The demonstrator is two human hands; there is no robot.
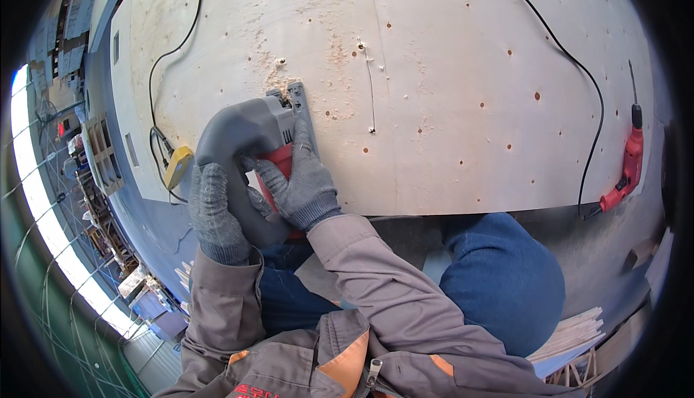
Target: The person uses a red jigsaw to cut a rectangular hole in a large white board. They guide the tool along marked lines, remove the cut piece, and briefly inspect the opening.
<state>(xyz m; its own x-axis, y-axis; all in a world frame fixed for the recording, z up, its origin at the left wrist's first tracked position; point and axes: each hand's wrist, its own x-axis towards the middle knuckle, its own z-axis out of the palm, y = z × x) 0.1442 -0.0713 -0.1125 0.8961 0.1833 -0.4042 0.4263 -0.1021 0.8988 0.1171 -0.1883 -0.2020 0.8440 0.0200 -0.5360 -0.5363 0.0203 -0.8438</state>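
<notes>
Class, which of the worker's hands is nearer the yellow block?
The left hand: it is close beside the yellow block, just to its right. The right hand is farther right, on the grey-and-red power tool.

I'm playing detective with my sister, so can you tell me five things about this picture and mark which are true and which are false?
1. The left hand and the right hand both wear gray gloves. True.
2. The red power drill lies near the left end of the wooden board. False: the red power drill lies near its right end.
3. Wood shavings are scattered on the wooden board. True.
4. Each hand holds a different tool. False: both have their fingers on one gray and red power tool.
5. The person's trousers are bright yellow. False: they are blue.
</notes>
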